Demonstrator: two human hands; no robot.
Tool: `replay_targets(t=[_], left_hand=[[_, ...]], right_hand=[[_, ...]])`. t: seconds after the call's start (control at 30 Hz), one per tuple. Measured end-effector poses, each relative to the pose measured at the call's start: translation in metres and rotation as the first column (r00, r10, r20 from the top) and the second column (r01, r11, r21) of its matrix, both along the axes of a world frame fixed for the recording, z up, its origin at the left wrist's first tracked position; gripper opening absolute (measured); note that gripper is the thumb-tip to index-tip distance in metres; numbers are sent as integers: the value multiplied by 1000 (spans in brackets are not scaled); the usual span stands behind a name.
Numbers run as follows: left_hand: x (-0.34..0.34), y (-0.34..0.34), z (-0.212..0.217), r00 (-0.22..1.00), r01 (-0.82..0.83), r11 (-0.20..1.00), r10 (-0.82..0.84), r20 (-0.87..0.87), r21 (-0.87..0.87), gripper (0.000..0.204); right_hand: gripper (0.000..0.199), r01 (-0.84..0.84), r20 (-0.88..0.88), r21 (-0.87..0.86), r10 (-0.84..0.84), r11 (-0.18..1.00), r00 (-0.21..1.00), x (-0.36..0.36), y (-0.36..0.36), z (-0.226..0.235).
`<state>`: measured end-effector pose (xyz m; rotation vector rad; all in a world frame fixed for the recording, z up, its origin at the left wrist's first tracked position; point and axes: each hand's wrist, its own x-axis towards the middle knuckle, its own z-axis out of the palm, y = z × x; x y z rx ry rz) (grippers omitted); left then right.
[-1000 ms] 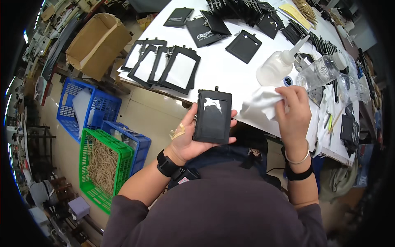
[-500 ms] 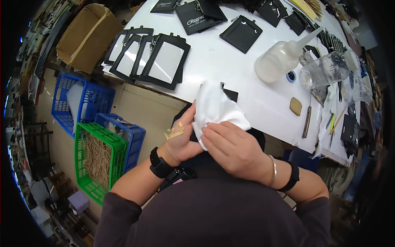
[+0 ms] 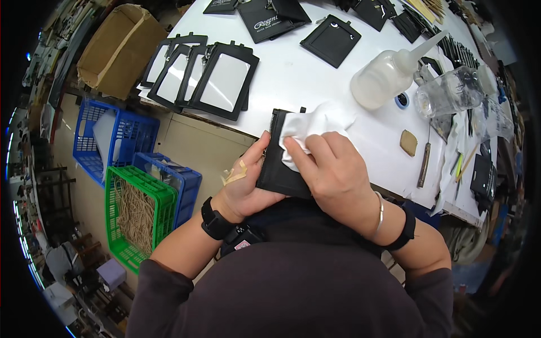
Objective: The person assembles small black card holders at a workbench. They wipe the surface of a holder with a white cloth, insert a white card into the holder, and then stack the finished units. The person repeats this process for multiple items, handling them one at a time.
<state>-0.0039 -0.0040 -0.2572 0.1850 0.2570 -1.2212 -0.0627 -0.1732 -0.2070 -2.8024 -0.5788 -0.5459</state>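
Note:
A black badge holder (image 3: pixel 280 177) with a zip down its left edge lies in my left hand (image 3: pixel 246 186), the thumb over that edge and the fingers underneath. Bits of yellowish tape cling near the base of the thumb. Bunched in my right hand (image 3: pixel 337 179) is a white cloth (image 3: pixel 301 127), its fingers pressing it on the holder's face. The cloth covers the holder's upper right part. On the table's left side, several black badge holders with clear windows (image 3: pixel 224 81) overlap in a row.
The white table (image 3: pixel 282 73) carries more black holders (image 3: pixel 331 40) at the back. To the right are a squeeze bottle (image 3: pixel 383 79), a clear plastic bottle (image 3: pixel 448 96), a tan block (image 3: pixel 408 143) and a knife-like tool (image 3: pixel 424 165). Crates, blue (image 3: pixel 135 132) and green (image 3: pixel 111 225), and a cardboard box (image 3: pixel 121 50) stand left.
The cloth has shifted up and right with my right hand, baring the zipped edge and lower part of the black holder. My left hand keeps its hold.

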Motion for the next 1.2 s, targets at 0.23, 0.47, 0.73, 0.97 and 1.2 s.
replay_targets(t=[0.23, 0.47, 0.73, 0.97, 1.2], left_hand=[[0, -2, 2, 999, -17, 998, 15, -29, -65, 48], [1, -2, 3, 999, -50, 998, 50, 16, -28, 49], [2, -1, -1, 1000, -20, 998, 19, -21, -53, 50], [1, -5, 3, 1000, -10, 981, 14, 21, -195, 52], [2, -3, -8, 998, 36, 994, -30, 57, -105, 55]], right_hand=[[39, -30, 25, 17, 30, 999, 999, 0, 6, 1], [37, -44, -22, 30, 45, 999, 999, -11, 13, 5], [35, -43, -69, 2, 43, 999, 997, -24, 14, 4], [42, 58, -141, -45, -64, 997, 988, -14, -10, 14], [33, 72, -50, -63, -75, 995, 996, -19, -13, 10]])
